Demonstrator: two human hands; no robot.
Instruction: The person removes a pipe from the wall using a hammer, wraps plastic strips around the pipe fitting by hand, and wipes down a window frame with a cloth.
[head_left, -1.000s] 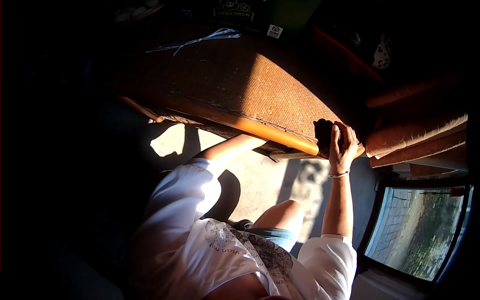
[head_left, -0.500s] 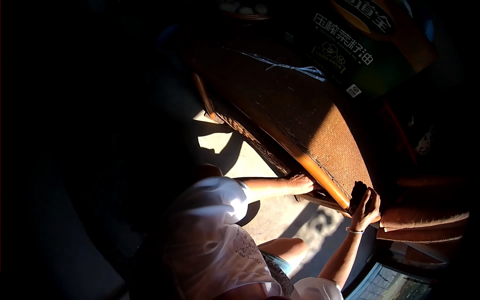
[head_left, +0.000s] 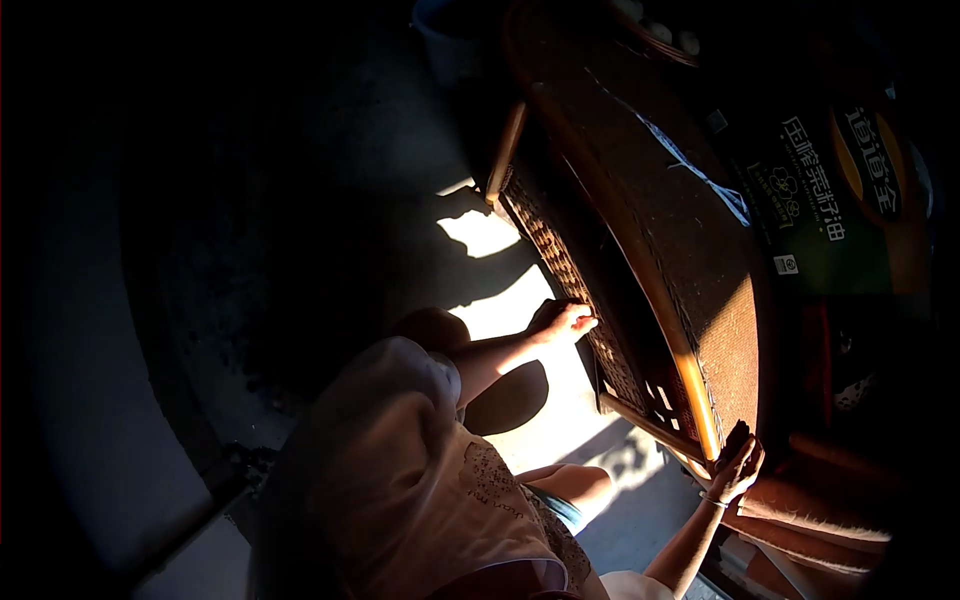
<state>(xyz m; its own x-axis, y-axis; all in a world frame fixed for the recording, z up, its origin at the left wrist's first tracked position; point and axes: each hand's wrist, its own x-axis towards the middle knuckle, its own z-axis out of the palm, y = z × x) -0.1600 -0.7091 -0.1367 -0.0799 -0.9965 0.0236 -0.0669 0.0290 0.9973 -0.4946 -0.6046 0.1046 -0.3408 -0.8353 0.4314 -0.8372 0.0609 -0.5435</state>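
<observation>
A wicker-topped table (head_left: 728, 345) with a yellow-brown wooden rim runs diagonally down the right half of the view. Beneath the top is a lower woven shelf (head_left: 555, 250). My left hand (head_left: 568, 322) is by that shelf's outer edge, its fingers curled; what they hold, if anything, is hidden. At the table's near corner, my right hand (head_left: 735, 472) has its fingers bent round the edge, beside their dark shadow. A bracelet circles the right wrist.
On the tabletop lies a pale blue tie or strip (head_left: 690, 168). A dark green package with Chinese lettering (head_left: 815, 225) stands behind it. Folded brown fabric (head_left: 810, 515) is beside my right hand. A blue bucket (head_left: 450, 35) is at the top, and sunlit floor (head_left: 500, 310) shows below.
The view has swung, so the table appears steeper and farther right. My left hand, first hidden under the table, has come out to the shelf's outer edge. My right hand stays at the corner.
</observation>
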